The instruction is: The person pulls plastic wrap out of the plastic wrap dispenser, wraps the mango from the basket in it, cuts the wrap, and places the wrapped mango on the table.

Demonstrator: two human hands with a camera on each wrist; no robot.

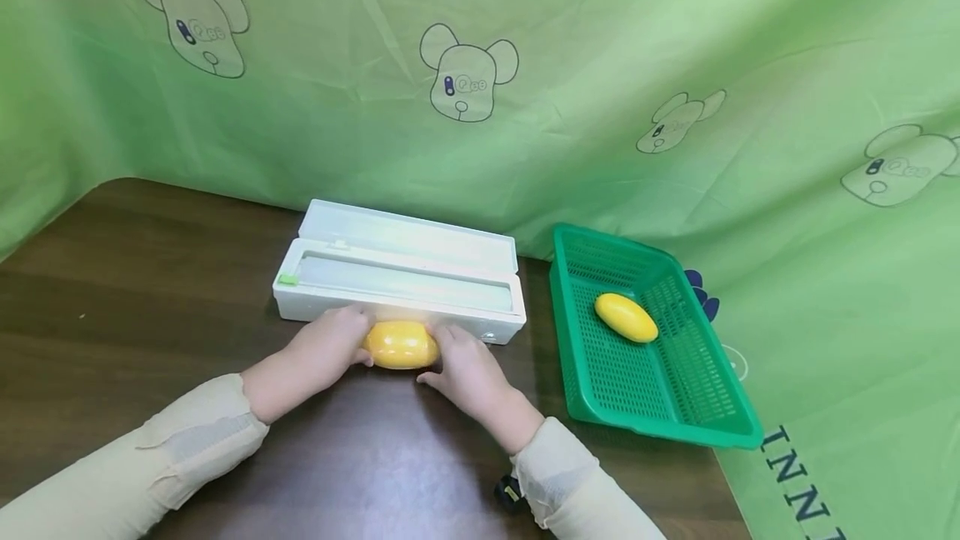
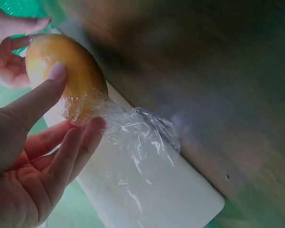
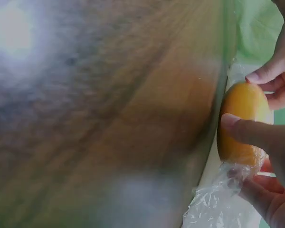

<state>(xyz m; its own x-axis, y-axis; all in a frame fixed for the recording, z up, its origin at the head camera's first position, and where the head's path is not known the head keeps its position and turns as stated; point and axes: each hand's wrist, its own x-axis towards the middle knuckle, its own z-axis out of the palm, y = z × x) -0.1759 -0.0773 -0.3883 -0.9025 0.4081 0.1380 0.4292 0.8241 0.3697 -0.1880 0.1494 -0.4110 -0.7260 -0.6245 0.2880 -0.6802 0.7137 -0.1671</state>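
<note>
A yellow oval fruit (image 1: 401, 344), shaped like a mango, is held between both hands just in front of a long white cling film dispenser (image 1: 307, 305). My left hand (image 1: 336, 347) grips one end, with the thumb on top and fingers beneath in the left wrist view. The right hand (image 1: 471, 373) holds the other end, its thumb (image 3: 247, 128) across the skin. Clear cling film (image 2: 137, 133) clings around the fruit's ends, and crumpled film trails off past the fingers on either side. The dispenser's lid (image 1: 412, 236) is tipped back.
To the right, a green plastic basket (image 1: 570, 373) contains another yellow oval fruit (image 1: 626, 317). A small black object (image 1: 510, 494) shows beside the right sleeve. Behind the brown table (image 1: 150, 298) hangs a green curtain (image 1: 525, 165). A green slider (image 1: 287, 279) sits at the dispenser's left end.
</note>
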